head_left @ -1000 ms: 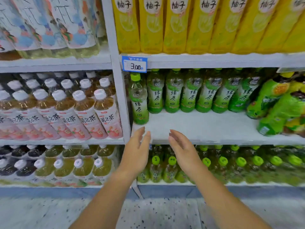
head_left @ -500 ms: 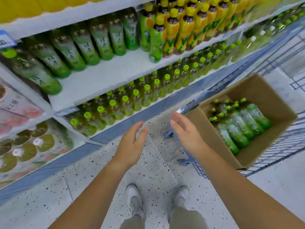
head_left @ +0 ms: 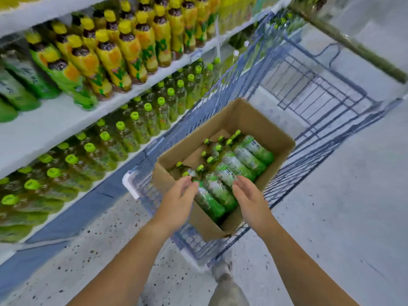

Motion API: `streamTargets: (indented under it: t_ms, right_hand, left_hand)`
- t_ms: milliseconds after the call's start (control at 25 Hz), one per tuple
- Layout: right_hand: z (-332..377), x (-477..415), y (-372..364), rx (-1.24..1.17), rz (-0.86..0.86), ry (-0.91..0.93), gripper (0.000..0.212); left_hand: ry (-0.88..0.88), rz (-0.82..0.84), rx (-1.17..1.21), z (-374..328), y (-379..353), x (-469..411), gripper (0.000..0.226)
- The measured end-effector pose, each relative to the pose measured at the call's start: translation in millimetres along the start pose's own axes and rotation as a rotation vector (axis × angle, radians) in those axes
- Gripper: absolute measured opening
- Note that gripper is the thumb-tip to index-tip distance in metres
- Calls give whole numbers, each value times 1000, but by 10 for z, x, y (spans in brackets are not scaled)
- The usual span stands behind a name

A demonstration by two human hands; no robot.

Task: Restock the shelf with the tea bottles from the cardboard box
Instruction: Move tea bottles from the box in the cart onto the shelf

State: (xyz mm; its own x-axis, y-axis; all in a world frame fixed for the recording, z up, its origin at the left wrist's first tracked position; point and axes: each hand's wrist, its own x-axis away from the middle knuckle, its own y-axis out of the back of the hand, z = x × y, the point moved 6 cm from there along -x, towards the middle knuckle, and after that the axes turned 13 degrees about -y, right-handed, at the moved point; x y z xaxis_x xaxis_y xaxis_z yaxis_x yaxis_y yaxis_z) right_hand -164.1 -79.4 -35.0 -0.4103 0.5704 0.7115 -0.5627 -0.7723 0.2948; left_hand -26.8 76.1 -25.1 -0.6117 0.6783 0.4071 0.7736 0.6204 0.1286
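Observation:
An open cardboard box sits in a blue wire cart and holds several green-capped tea bottles lying on their sides. My left hand hovers over the box's near-left end, fingers loosely bent above the neck of the nearest bottle. My right hand is over the box's near-right side, fingers relaxed, above the bottles. Neither hand grips anything. To the left runs the white shelf with a bare stretch of board in front of green tea bottles.
The blue wire cart stands along the shelving and fills the aisle ahead. Yellow-capped bottles crowd the middle shelf; green-capped bottles fill the lower one. My shoe is on the speckled floor beside the cart.
My view has swung from the shelf down and right to the cart. Both hands, empty throughout, have moved from the shelf front to just over the bottles in the box.

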Motion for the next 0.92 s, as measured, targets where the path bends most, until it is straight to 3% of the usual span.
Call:
streamTargets:
  t_ms: [280, 640, 760, 840, 920]
  right_hand:
    - [167, -1045, 651, 253, 118, -99, 61]
    - [-236, -2218, 452, 789, 223, -240, 60]
    - [-399, -2530, 325, 895, 222, -222, 45]
    - [-420, -2650, 279, 998, 188, -205, 45]
    - [-405, -2713, 250, 1127, 149, -169, 50]
  left_hand:
    - [226, -111, -9, 280, -1007, -887, 59]
    - [573, -229, -37, 1210, -1356, -1456, 76]
    - [619, -274, -179, 1358, -1512, -1703, 83]
    - [647, -278, -319, 1420, -1638, -1773, 94]
    - [571, -348, -479, 1483, -1690, -1776, 76]
